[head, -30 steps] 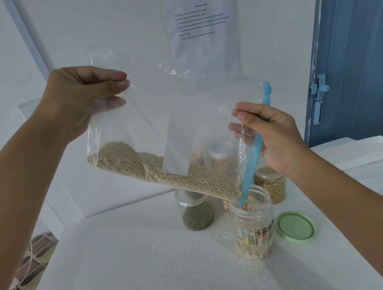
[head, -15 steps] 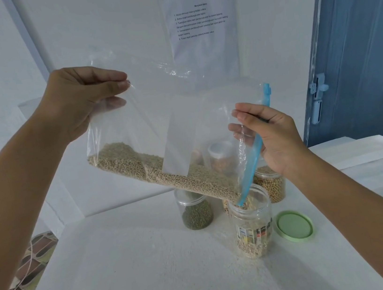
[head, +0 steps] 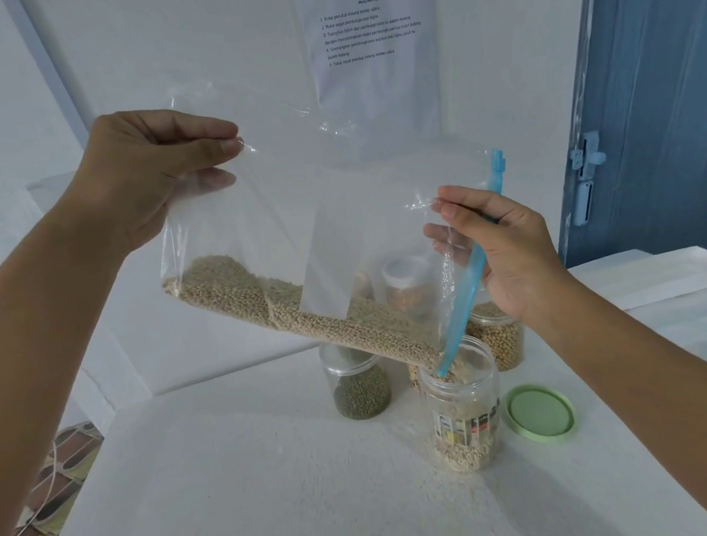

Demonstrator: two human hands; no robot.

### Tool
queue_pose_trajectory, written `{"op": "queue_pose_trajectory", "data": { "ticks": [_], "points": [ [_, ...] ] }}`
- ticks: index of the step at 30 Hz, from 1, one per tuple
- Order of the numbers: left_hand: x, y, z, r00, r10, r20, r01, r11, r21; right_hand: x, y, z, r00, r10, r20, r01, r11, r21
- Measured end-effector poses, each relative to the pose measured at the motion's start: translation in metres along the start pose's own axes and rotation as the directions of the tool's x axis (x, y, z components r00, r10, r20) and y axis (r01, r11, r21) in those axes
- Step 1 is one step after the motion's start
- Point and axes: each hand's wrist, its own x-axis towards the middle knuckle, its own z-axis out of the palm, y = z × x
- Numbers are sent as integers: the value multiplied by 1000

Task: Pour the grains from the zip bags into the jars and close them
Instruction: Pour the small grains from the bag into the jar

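A clear zip bag (head: 311,210) with a blue zipper strip hangs tilted above the table, pale beige grains (head: 285,309) lying along its lower edge. My left hand (head: 147,169) pinches the bag's closed bottom corner up high. My right hand (head: 498,247) pinches the open zipper end, whose lower corner dips into the mouth of an open clear jar (head: 463,416). Grains run down into this jar, which is partly filled. Its green lid (head: 539,409) lies flat on the table just right of it.
Behind the open jar stand a jar of green beans (head: 359,385), a jar of yellow beans (head: 498,338) and a white-lidded jar (head: 406,283) seen through the bag. The white table (head: 240,511) meets a white wall; a blue door is at right.
Both hands hold nearly the same pose. Grains keep sliding down the bag into the jar, whose level has risen slightly.
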Motion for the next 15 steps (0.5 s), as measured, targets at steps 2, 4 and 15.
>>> {"op": "queue_pose_trajectory", "data": {
  "ticks": [2,4,15],
  "points": [
    [0,0,1,1000,1,3,-1,1000,3,0,0,-1,1000,0,-1,0,1000,4],
    [0,0,2,1000,3,1,-3,1000,7,0,1,-2,1000,4,-3,-4,1000,5],
    [2,-2,3,1000,-2,9,2,1000,7,0,3,-3,1000,1,-16,-1,1000,-6]
  ]
}}
